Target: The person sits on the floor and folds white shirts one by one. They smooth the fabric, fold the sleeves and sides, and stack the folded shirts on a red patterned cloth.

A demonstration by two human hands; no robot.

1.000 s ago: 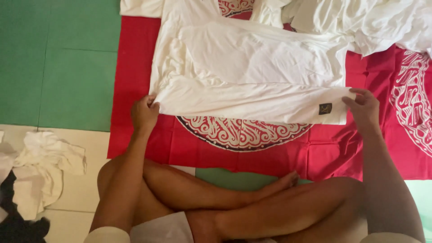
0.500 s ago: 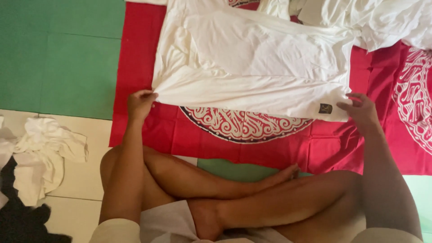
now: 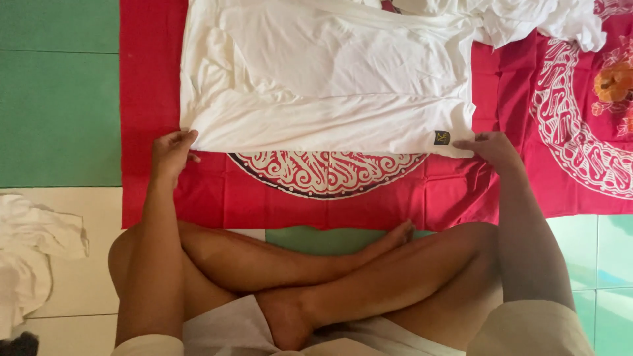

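Observation:
A white T-shirt (image 3: 330, 86) lies spread flat on a red patterned cloth (image 3: 330, 191) on the floor. My left hand (image 3: 170, 150) pinches the shirt's near-left hem corner. My right hand (image 3: 491, 146) pinches the near-right hem corner, beside a small dark label (image 3: 442, 137). Both arms reach forward over my crossed legs (image 3: 316, 277).
More white garments (image 3: 527, 20) are heaped at the far right on the red cloth. A crumpled white cloth (image 3: 30, 257) lies on the floor tiles at my left. Green tiles (image 3: 59, 92) lie to the left, and an orange flower print (image 3: 613, 82) shows at the right edge.
Both hands keep hold of the hem corners and have drawn them slightly outward and nearer me. The shirt lies flatter and the view has shifted a little.

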